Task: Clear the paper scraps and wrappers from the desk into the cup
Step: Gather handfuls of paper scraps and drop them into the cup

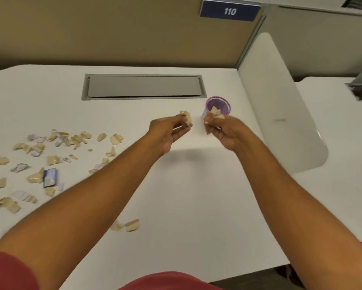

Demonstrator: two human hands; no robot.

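A purple translucent cup (219, 103) stands upright on the white desk (196, 185), near its far right. My right hand (224, 130) is just in front of the cup, closed around tan paper scraps (216, 115) that overlap the cup's near rim. My left hand (169, 132) is a little to the left of the cup, gripping another bunch of tan scraps (186, 119). Many tan and pale purple scraps (71, 139) lie scattered over the left part of the desk, with a blue wrapper (50, 177) among them. Two more scraps (132, 225) lie nearer me.
A grey cable-tray lid (143, 86) is set into the desk behind my hands. A white divider panel (280, 101) rises along the right edge, and a tan partition wall (113, 34) with a "110" sign (229, 11) stands at the back.
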